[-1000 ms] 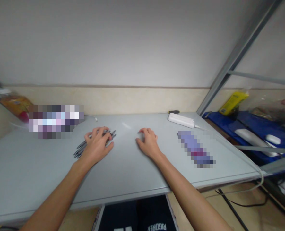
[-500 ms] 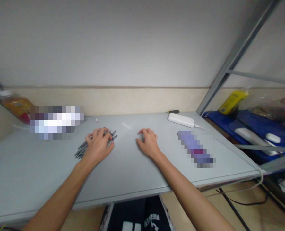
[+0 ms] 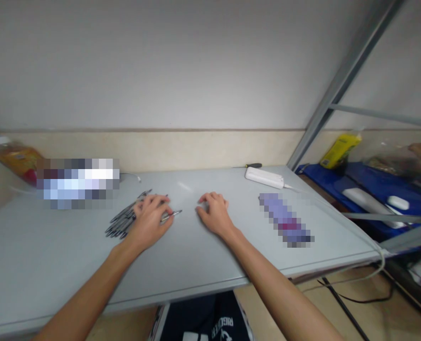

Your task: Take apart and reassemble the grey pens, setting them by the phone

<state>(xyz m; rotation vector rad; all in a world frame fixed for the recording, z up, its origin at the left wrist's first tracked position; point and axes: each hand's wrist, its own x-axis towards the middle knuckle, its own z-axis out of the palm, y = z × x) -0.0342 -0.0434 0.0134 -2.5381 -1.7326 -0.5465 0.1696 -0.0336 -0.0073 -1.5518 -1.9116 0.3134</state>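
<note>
Pens (image 3: 121,220) are being partly hidden on the left of the desk (image 3: 196,258) by the left hand (image 3: 151,219), while 1 pen (image 3: 177,212) is being pinched between its thumb and finger. The right hand (image 3: 215,214) is being rested beside it, fingers loosely curled and free. Far right, a screwdriver (image 3: 254,166) is being partly bordered by a white power strip (image 3: 263,178).

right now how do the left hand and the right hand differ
The left hand has a pen at its thumb and fingers; no object shows in the right hand. The left hand is at the bunch of pens, while the right hand is apart from it. Both have bent fingers.
</note>
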